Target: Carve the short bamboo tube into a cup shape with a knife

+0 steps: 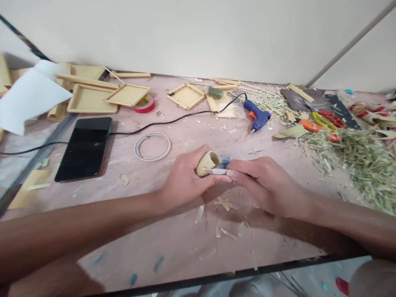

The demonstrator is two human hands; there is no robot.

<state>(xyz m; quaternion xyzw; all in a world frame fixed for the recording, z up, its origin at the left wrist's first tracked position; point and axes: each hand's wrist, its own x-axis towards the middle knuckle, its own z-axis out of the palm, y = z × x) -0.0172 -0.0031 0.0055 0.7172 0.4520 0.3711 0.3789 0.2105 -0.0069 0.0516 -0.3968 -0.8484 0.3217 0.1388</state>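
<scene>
My left hand (185, 179) is closed round a short hollow bamboo tube (208, 162), its open end turned up and to the right. My right hand (267, 185) grips a small knife whose thin blade (215, 170) lies against the tube's side, my left thumb resting on it. The knife's handle is mostly hidden in my fingers. Pale bamboo shavings (224, 204) lie on the pink table (173, 243) just below both hands.
A black phone (85, 147) with a cable lies at left, a tape ring (152, 146) beside it. Bamboo trays (93, 99) and a red tape roll (145, 105) sit at the back left. A blue glue gun (257, 116), orange pliers (318, 126) and green shavings (361, 161) fill the right.
</scene>
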